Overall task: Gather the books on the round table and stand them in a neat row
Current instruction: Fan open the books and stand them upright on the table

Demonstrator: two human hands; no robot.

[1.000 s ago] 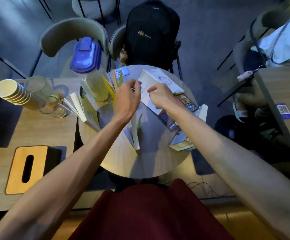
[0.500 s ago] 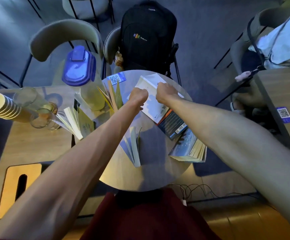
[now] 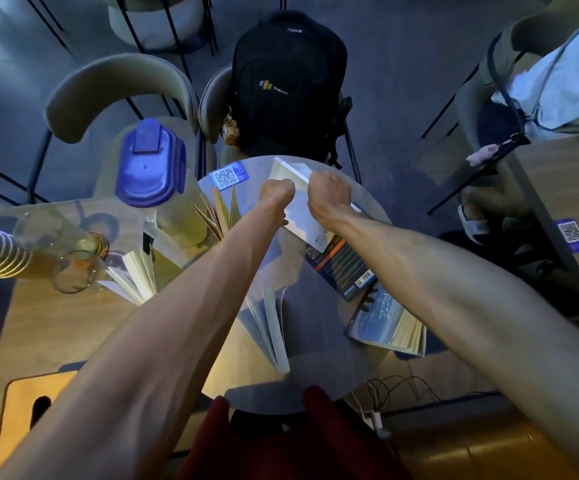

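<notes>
Both fists, left hand (image 3: 277, 192) and right hand (image 3: 328, 195), close their grip on the white book (image 3: 303, 216) between them; it lies on the round table (image 3: 319, 375).

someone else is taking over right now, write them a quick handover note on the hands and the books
Left hand and right hand: both closed on the white book at the far side of the round table.
Dark-covered book lies flat, partly under the white one; blue-covered book lies flat at the right edge.
Three books stand fanned open: yellow, cream, pale blue.
Done: no row yet.
Left: gather all, stand them closed side by side.
</notes>
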